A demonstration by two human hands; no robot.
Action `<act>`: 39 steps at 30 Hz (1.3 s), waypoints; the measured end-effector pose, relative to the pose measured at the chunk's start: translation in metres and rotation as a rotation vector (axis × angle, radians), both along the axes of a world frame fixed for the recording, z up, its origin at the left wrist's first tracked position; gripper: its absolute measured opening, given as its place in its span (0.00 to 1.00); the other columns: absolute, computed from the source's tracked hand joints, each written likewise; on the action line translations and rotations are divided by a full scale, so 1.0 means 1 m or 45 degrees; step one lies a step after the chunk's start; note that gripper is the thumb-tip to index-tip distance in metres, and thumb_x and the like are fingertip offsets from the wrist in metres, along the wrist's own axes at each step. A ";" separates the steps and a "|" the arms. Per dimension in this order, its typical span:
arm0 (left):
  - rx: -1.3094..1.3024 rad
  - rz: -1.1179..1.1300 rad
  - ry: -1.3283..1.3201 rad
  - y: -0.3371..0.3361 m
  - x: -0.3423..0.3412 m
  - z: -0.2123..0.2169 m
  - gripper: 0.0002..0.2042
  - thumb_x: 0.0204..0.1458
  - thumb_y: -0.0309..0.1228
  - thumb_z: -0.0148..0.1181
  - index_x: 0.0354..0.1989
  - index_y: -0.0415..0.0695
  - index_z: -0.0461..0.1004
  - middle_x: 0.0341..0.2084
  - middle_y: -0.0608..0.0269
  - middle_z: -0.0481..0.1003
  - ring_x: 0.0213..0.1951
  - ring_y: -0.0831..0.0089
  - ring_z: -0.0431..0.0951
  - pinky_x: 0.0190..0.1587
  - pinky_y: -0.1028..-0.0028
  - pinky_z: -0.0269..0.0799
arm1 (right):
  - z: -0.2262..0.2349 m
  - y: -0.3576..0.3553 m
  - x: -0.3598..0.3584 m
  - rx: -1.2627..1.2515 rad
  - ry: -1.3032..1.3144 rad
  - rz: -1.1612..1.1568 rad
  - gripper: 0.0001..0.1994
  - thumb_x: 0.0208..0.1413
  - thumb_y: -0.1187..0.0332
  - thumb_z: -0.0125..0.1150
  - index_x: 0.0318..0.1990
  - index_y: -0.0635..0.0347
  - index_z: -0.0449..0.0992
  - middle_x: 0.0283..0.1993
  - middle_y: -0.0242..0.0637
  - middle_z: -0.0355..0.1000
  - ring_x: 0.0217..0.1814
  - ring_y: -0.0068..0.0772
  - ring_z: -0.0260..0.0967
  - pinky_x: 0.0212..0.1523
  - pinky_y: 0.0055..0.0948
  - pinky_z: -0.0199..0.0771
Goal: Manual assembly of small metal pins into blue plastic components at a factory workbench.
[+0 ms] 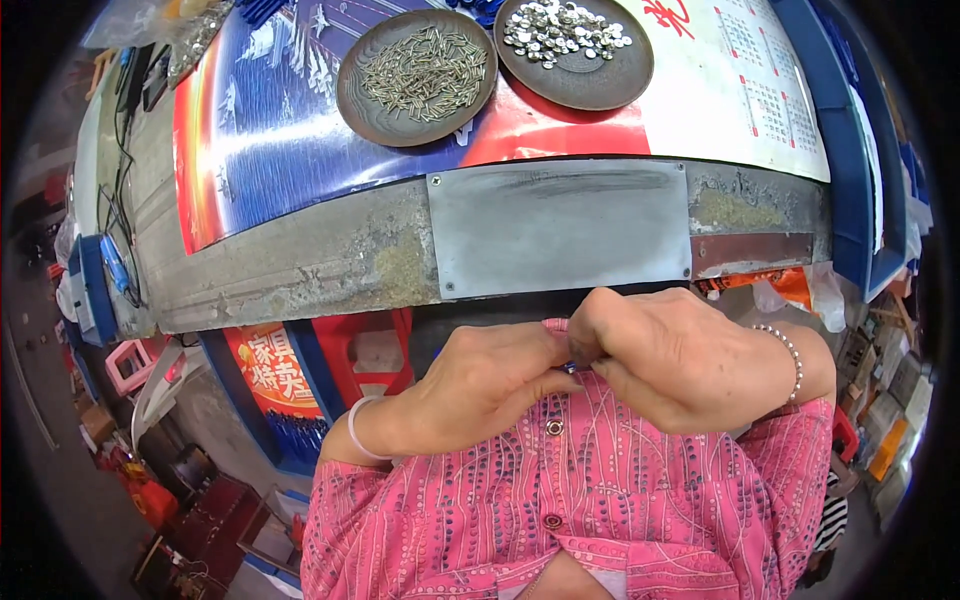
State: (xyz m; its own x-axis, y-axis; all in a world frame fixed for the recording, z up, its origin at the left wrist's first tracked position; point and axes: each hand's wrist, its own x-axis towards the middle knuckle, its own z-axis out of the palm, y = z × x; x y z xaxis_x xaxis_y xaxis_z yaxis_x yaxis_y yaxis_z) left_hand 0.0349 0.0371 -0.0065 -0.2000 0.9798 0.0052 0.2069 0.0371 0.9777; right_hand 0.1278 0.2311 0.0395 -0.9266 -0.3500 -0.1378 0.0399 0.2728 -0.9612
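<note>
Shirt [630, 490], left hand [488, 375] tight around piece [570, 367]

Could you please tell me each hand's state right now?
Left hand with pale wristband: closed, apparently pinching a small blue piece.
Right hand with beaded bracelet: closed; whether holding anything cannot be told.

One left hand [490, 375], one right hand [680, 360], two round dark dishes [400, 134] [590, 90], one metal plate [560, 238], one desk [320, 262], one beaded bracelet [796, 358], one pale bangle [357, 430], two shirt buttons [554, 427] [552, 521], and metal pins [422, 75] and silvery discs [562, 35] too numerous to count.
</note>
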 end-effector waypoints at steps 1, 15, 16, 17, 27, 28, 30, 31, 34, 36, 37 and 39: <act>-0.003 0.007 -0.011 0.000 0.001 0.000 0.13 0.44 0.29 0.65 0.37 0.37 0.74 0.28 0.55 0.74 0.31 0.56 0.76 0.31 0.65 0.72 | 0.000 0.000 0.000 0.032 0.023 0.036 0.11 0.48 0.80 0.52 0.39 0.67 0.60 0.30 0.47 0.67 0.33 0.53 0.70 0.30 0.39 0.70; -0.030 0.029 -0.032 0.004 0.000 -0.006 0.09 0.44 0.29 0.64 0.32 0.39 0.75 0.25 0.56 0.74 0.29 0.58 0.76 0.29 0.66 0.71 | -0.005 0.000 0.001 -0.023 -0.070 0.027 0.10 0.49 0.80 0.52 0.38 0.66 0.59 0.30 0.47 0.66 0.32 0.53 0.69 0.30 0.40 0.69; -0.025 0.027 -0.018 0.004 0.000 -0.006 0.08 0.44 0.28 0.64 0.31 0.39 0.75 0.25 0.56 0.74 0.29 0.57 0.76 0.29 0.66 0.71 | -0.005 0.000 0.001 0.002 -0.011 0.023 0.10 0.49 0.80 0.52 0.38 0.66 0.59 0.30 0.47 0.66 0.32 0.53 0.68 0.29 0.40 0.69; -0.034 0.031 -0.028 0.005 -0.001 -0.006 0.08 0.44 0.28 0.64 0.31 0.39 0.75 0.25 0.56 0.74 0.29 0.57 0.76 0.29 0.66 0.71 | -0.004 0.000 0.001 0.001 -0.020 0.035 0.10 0.49 0.80 0.52 0.38 0.66 0.59 0.30 0.47 0.66 0.32 0.53 0.68 0.29 0.40 0.69; -0.182 0.078 -0.161 0.004 0.002 -0.003 0.12 0.43 0.28 0.66 0.33 0.38 0.70 0.26 0.55 0.74 0.28 0.58 0.76 0.27 0.67 0.71 | -0.004 -0.002 0.001 0.058 0.069 0.065 0.09 0.46 0.82 0.51 0.35 0.66 0.60 0.28 0.44 0.65 0.30 0.52 0.67 0.27 0.40 0.67; -0.165 0.054 -0.031 0.004 0.002 -0.005 0.12 0.42 0.29 0.66 0.32 0.37 0.70 0.26 0.55 0.74 0.28 0.58 0.76 0.27 0.67 0.71 | -0.004 -0.002 0.001 0.010 0.042 0.084 0.09 0.47 0.82 0.51 0.35 0.66 0.59 0.28 0.44 0.65 0.30 0.52 0.67 0.27 0.40 0.67; -0.127 0.045 -0.037 0.004 0.004 -0.007 0.12 0.42 0.28 0.66 0.31 0.38 0.69 0.25 0.55 0.73 0.27 0.57 0.76 0.27 0.67 0.70 | -0.004 -0.002 0.002 0.022 0.016 0.087 0.09 0.47 0.82 0.51 0.35 0.66 0.59 0.28 0.44 0.65 0.30 0.52 0.68 0.28 0.40 0.68; -0.116 0.036 -0.030 0.004 0.004 -0.008 0.12 0.42 0.28 0.66 0.31 0.38 0.69 0.25 0.55 0.73 0.27 0.57 0.76 0.27 0.66 0.70 | -0.004 -0.001 0.002 -0.006 -0.024 0.080 0.09 0.48 0.81 0.50 0.36 0.66 0.59 0.28 0.44 0.66 0.30 0.52 0.68 0.28 0.40 0.68; -0.068 0.031 0.011 0.003 0.005 -0.008 0.12 0.42 0.28 0.66 0.31 0.38 0.69 0.24 0.56 0.72 0.27 0.56 0.75 0.26 0.65 0.69 | -0.001 -0.001 0.002 0.001 0.000 0.062 0.08 0.48 0.82 0.50 0.36 0.66 0.59 0.28 0.45 0.66 0.30 0.52 0.68 0.28 0.40 0.68; -0.054 0.045 0.007 0.003 0.005 -0.006 0.11 0.42 0.27 0.65 0.31 0.38 0.69 0.24 0.56 0.72 0.27 0.56 0.75 0.26 0.65 0.69 | 0.000 -0.001 0.001 0.021 0.025 0.059 0.08 0.48 0.82 0.50 0.35 0.66 0.60 0.28 0.45 0.66 0.30 0.51 0.68 0.28 0.40 0.68; -0.046 0.060 0.009 0.004 0.004 -0.005 0.11 0.42 0.26 0.65 0.31 0.38 0.69 0.24 0.55 0.72 0.27 0.56 0.75 0.27 0.65 0.69 | 0.001 -0.001 0.001 0.002 0.039 0.040 0.09 0.47 0.83 0.49 0.35 0.66 0.60 0.28 0.44 0.65 0.30 0.51 0.68 0.28 0.40 0.68; -0.013 0.064 0.021 0.006 0.001 -0.004 0.11 0.42 0.26 0.65 0.31 0.38 0.69 0.24 0.56 0.72 0.27 0.56 0.75 0.27 0.65 0.69 | 0.002 -0.001 0.000 0.046 0.094 0.038 0.09 0.46 0.83 0.49 0.36 0.66 0.60 0.28 0.44 0.65 0.30 0.51 0.68 0.28 0.39 0.68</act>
